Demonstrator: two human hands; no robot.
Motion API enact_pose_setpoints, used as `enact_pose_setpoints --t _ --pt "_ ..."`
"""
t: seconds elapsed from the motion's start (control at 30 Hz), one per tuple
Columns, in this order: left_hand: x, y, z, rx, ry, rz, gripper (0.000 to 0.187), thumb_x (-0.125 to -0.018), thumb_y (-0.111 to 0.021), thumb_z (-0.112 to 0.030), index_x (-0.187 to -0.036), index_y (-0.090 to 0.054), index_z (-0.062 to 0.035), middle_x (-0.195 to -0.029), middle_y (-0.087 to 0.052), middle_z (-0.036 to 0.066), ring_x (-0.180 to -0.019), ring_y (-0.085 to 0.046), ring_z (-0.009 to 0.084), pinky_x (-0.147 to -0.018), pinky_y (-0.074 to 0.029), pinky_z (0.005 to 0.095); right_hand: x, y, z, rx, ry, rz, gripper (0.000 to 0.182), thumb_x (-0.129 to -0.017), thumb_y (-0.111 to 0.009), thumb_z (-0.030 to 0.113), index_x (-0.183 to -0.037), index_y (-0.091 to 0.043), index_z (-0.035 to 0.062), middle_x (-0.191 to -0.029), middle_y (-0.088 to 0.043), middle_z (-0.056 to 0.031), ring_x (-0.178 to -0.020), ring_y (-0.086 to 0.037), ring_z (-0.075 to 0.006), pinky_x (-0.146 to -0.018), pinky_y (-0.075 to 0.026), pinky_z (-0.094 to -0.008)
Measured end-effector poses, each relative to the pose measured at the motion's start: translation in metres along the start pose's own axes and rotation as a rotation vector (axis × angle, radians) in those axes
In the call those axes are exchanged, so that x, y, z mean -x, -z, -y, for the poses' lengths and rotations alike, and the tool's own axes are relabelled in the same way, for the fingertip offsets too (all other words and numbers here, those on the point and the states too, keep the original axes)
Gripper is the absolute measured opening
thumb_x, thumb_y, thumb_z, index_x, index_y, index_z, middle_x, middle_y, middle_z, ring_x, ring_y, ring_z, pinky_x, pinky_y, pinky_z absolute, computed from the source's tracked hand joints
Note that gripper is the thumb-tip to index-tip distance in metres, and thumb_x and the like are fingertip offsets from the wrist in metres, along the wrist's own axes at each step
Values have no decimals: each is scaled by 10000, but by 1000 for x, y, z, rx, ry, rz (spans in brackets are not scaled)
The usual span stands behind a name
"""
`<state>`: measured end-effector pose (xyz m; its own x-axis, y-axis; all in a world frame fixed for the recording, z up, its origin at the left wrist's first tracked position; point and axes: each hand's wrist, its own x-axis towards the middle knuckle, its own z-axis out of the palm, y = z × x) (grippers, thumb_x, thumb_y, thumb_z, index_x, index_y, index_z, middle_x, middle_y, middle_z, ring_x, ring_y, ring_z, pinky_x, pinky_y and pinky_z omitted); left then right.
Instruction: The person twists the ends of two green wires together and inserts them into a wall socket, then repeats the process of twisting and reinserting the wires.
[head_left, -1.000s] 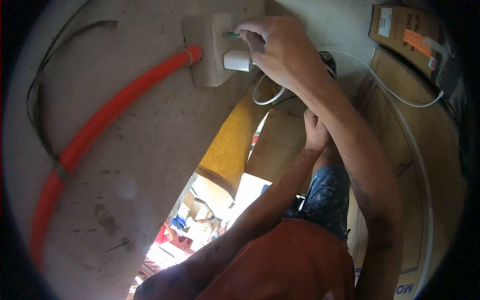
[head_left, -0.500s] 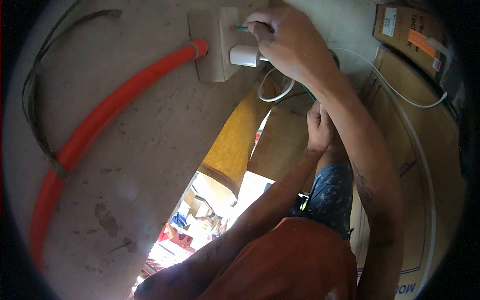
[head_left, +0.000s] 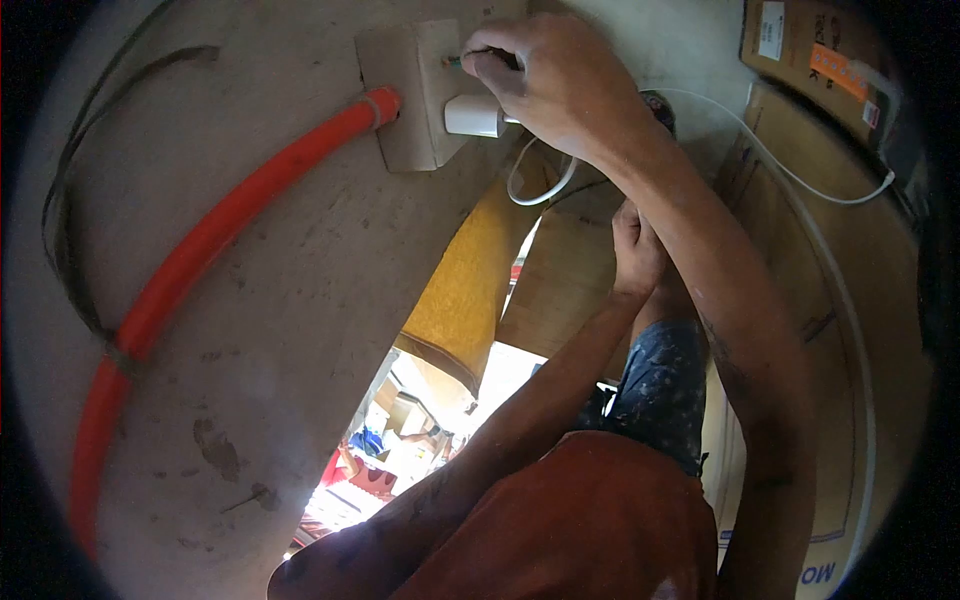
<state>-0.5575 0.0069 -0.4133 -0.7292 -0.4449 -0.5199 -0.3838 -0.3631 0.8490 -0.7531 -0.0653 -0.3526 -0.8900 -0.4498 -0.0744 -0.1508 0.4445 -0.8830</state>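
Note:
My right hand (head_left: 545, 75) is pinched on a thin green wire (head_left: 455, 62), close to the side of a pale box (head_left: 410, 95) on the wall. Most of that wire is hidden by the fingers. Just below the hand, a white plug adapter (head_left: 473, 117) sticks out of the same box, with a looped white cable (head_left: 545, 190) beside it. My left hand (head_left: 638, 250) is closed lower down, beside my right forearm. The forearm partly covers it, and what it grips is hidden now; a green wire led to it a moment earlier.
An orange-red conduit (head_left: 235, 215) curves along the wall into the box. A dark cable (head_left: 65, 210) hangs at left. Cardboard boxes (head_left: 800, 300) stand at right, a thin white cable (head_left: 790, 175) lying across them. A yellow cloth-like panel (head_left: 455, 280) hangs near a bright opening.
The view has shifted slightly, so the box and conduit sit a little further left. My right hand stays pinched by the box. The green strand near my left hand is out of sight now.

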Motion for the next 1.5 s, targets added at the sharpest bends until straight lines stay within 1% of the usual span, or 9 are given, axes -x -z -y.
enact_pose_setpoints --t 0.5,0.63,0.7,0.8,0.9,1.23,1.3,1.43,1.5 --pt "13 28 50 -87 271 141 246 -927 -569 -112 -1067 -613 85 -973 -693 118 -951 -632 185 -829 -509 328 -6 -3 3 -98 -169 100 190 -824 -648 191 -878 -735 31 -809 -697 -210 -780 -702 -368 -749 -565 -476" --pt "26 54 119 -444 52 100 266 -918 -588 -116 -1089 -604 88 -1032 -682 130 -980 -624 200 -857 -501 333 -3 -10 3 -62 -92 -46 182 -781 -658 166 -856 -733 18 -792 -694 -217 -774 -704 -369 -747 -566 -477" --pt "26 53 108 158 345 10 329 -920 -609 -131 -1169 -566 80 -1127 -648 144 -1046 -601 222 -897 -488 349 1 -11 4 -19 -80 10 171 -754 -657 138 -824 -723 -3 -772 -688 -227 -769 -703 -377 -746 -567 -478" --pt "-6 45 37 60 -85 411 407 -929 -618 -155 -1253 -512 67 -1195 -611 154 -1091 -580 238 -935 -474 362 0 -15 3 -23 -12 -1 166 -753 -656 126 -803 -717 -20 -764 -683 -237 -767 -702 -380 -744 -569 -476" --pt "1 26 35 13 55 88 411 -944 -604 -170 -1269 -502 61 -1207 -604 153 -1078 -587 239 -924 -482 363 -3 -18 5 0 -4 0 152 -757 -652 116 -786 -714 -20 -768 -685 -232 -772 -702 -382 -743 -568 -479" --pt "3 21 21 -23 39 96 384 -960 -569 -196 -1241 -534 63 -1206 -612 159 -1092 -586 229 -921 -485 353 -2 2 10 5 -113 166 280 -951 -604 283 -1111 -703 76 -825 -706 -143 -755 -685 -241 -716 -535 -330" --pt "4 24 17 153 256 180 372 -1005 -507 -244 -1222 -555 54 -1177 -632 152 -1095 -582 211 -930 -473 340 8 14 10 -31 61 -249 172 -863 -634 179 -914 -728 44 -842 -699 -213 -786 -696 -358 -746 -550 -472" --pt "-1 7 -29 -252 -82 51 442 -1068 -352 -344 -970 -585 18 -891 -570 93 -866 -532 176 -802 -445 335 10 52 -14 -48 -84 -278 258 -933 -606 265 -1028 -716 53 -871 -717 -182 -775 -703 -326 -753 -542 -418" --pt "3 13 -32 -232 -34 67 455 -1066 -346 -362 -1085 -578 29 -1020 -585 111 -973 -523 205 -920 -395 338 8 45 -22 -434 -309 94 338 -956 -595 323 -1054 -704 19 -811 -721 -129 -728 -693 -257 -714 -525 -358"
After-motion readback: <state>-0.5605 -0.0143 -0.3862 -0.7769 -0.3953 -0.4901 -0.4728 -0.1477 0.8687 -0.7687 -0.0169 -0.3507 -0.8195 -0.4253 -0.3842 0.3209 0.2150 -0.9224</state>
